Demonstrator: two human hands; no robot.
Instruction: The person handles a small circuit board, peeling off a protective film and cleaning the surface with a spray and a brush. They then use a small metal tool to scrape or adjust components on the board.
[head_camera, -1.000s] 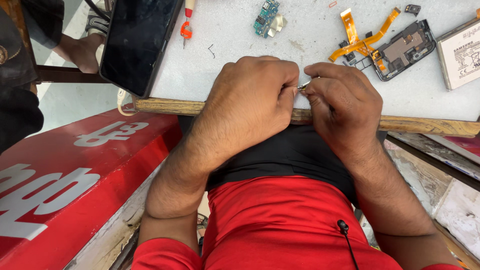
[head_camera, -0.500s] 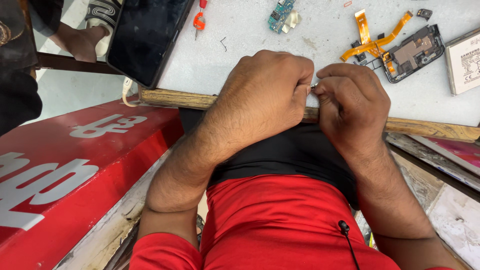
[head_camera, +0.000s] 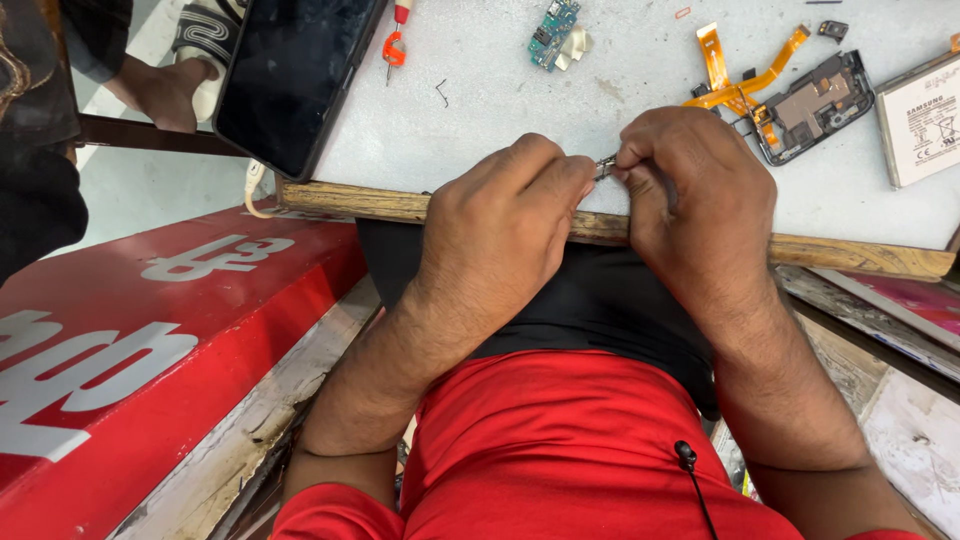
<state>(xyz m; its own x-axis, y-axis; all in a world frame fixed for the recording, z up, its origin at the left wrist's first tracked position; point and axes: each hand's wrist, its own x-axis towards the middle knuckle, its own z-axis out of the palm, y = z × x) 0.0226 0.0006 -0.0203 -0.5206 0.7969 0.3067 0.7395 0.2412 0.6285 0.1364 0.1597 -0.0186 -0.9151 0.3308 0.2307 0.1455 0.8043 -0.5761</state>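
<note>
So the tiny silvery metal part sits right between both hands, above the wooden front edge of the grey worktable. Left hand and right hand are both curled knuckles-up, fingertips pinching it from either side.

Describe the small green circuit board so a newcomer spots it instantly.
Start at the pale grey worktop with a wooden front edge. Beyond the two hands, near the far edge, right of the large black phone, lies the small green circuit board. It is the only green part; neighbouring pieces are orange or black.
</note>
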